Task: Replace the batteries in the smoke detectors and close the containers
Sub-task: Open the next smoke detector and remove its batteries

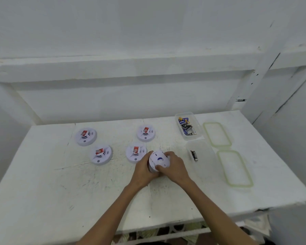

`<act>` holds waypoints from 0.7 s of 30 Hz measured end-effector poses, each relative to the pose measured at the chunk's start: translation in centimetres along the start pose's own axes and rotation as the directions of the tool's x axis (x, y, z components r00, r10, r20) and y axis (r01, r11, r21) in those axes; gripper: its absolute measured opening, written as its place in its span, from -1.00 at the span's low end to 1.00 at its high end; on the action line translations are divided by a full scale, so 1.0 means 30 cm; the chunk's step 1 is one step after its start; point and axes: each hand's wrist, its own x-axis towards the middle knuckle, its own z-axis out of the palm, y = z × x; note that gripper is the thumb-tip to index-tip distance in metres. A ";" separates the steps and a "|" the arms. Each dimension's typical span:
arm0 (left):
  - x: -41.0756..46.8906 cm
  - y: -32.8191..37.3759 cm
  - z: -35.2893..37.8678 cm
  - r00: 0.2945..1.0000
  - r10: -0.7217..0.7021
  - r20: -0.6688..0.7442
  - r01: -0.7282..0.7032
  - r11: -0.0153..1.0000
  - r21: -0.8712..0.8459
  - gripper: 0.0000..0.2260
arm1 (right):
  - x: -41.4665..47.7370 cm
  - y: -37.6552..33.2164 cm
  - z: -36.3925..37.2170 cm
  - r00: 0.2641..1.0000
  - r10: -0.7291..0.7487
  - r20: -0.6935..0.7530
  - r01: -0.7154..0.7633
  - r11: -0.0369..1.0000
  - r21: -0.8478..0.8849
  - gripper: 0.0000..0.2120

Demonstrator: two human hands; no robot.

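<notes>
Both hands, left and right, grip a white smoke detector above the table, beside two open containers.

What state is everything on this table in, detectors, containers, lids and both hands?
Held detector: lifted off the table.
Other four detectors: lying flat, red labels up.
Far container: open, many batteries inside.
Near container: open, one battery inside.
Two lids: off, flat on the table.
Left hand: grips held detector.
Right hand: grips held detector.
</notes>
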 end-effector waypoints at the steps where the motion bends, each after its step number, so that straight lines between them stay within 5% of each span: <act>1: -0.007 -0.004 0.000 1.000 0.004 0.003 -0.004 1.000 0.002 -0.51 | -0.003 0.003 0.005 1.000 0.002 0.000 -0.002 1.000 -0.007 -0.32; 9: -0.038 -0.028 -0.009 0.998 0.063 -0.017 -0.062 0.998 0.010 -0.43 | -0.011 -0.031 0.056 0.990 -0.109 -0.093 0.080 0.958 -0.276 -0.34; 14: -0.039 -0.049 -0.024 1.000 0.015 -0.013 -0.015 1.000 -0.015 -0.40 | -0.010 -0.044 0.093 0.973 -0.188 -0.135 0.141 0.944 -0.298 -0.39; 17: -0.034 -0.035 -0.039 1.000 0.004 0.011 -0.004 1.000 -0.008 -0.42 | 0.000 -0.047 0.078 0.984 -0.144 -0.103 0.126 0.977 -0.170 -0.55; 21: -0.030 -0.033 -0.072 0.996 0.000 0.088 0.000 1.000 -0.001 -0.36 | 0.014 -0.048 0.009 0.992 -0.023 -0.122 0.051 0.971 0.234 -0.75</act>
